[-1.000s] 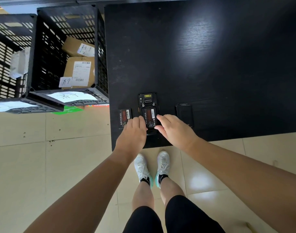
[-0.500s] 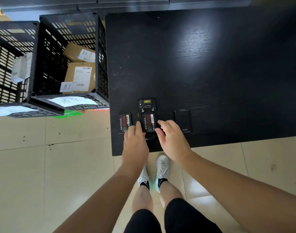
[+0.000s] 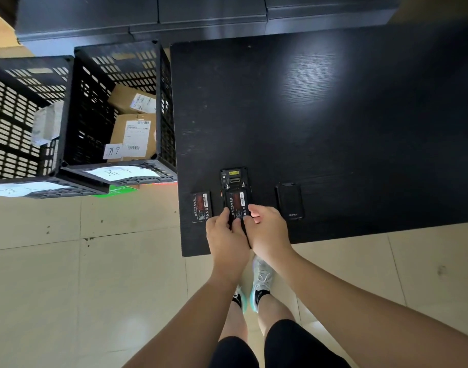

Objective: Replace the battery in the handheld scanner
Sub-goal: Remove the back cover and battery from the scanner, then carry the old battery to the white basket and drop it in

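Observation:
The black handheld scanner [image 3: 234, 179] lies face down near the front edge of the black table [image 3: 320, 123], its back open. A black battery with a red label [image 3: 238, 203] sits in its bay. My left hand [image 3: 224, 235] grips the scanner's lower left side, thumb on the battery's near end. My right hand [image 3: 267, 229] holds the lower right side, fingertips on the battery's edge. A second, similar battery [image 3: 201, 207] lies loose on the table left of the scanner. The black back cover [image 3: 290, 200] lies to the right.
Two black slotted crates [image 3: 116, 115] stand on the floor left of the table, holding cardboard parcels [image 3: 134, 136] with labels. Dark cabinets run along the back. My feet stand on beige floor tiles just below the table's front edge.
Both hands closed in on the scanner's lower end, and thumb and fingertips now press on the battery's near end. The view shifted a little downward.

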